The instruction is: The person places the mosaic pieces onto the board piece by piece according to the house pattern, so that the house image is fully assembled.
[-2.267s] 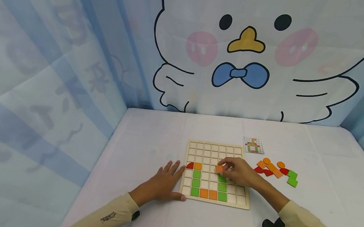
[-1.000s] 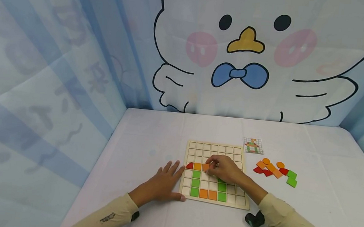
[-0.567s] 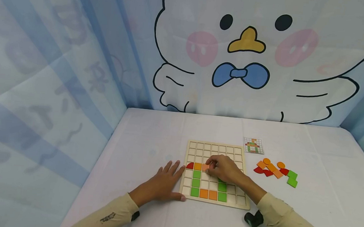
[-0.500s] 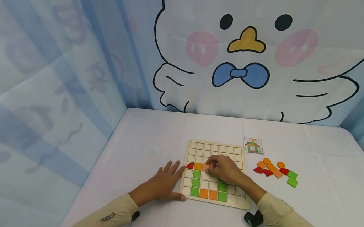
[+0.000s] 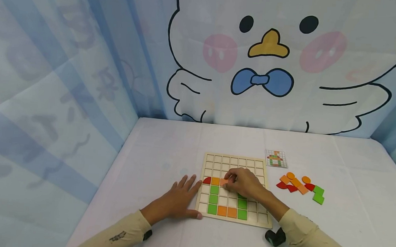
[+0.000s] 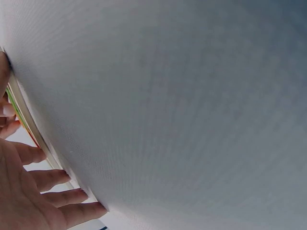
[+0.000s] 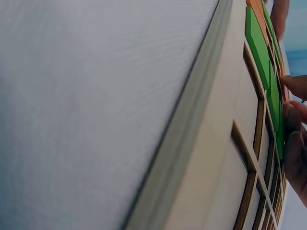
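A wooden grid board (image 5: pixel 259 223) lies on the table with red, orange and green tiles in some cells. My right hand (image 5: pixel 243 183) is over its middle, thumb and fingers pinching an orange square tile (image 5: pixel 224 182) at a cell just right of another orange tile (image 5: pixel 215 181). A red rounded tile (image 5: pixel 207 180) sits at the left end of that row. My left hand (image 5: pixel 177 199) lies with fingers spread at the board's left edge, index fingertip and thumb touching it. In the right wrist view, the right hand's fingers (image 7: pixel 295 86) reach down beside green tiles (image 7: pixel 257 45).
A small pattern card (image 5: pixel 276 158) lies beyond the board's right corner. Loose orange, red and green tiles (image 5: pixel 296 182) are heaped to the right of the board. White cloth (image 5: pixel 168 144) covers the table, and a printed curtain (image 5: pixel 255 104) hangs behind it.
My right hand has carried the orange square tile leftward across the board to the cell beside the other orange tile, then stayed nearly still there. The left hand has not moved.
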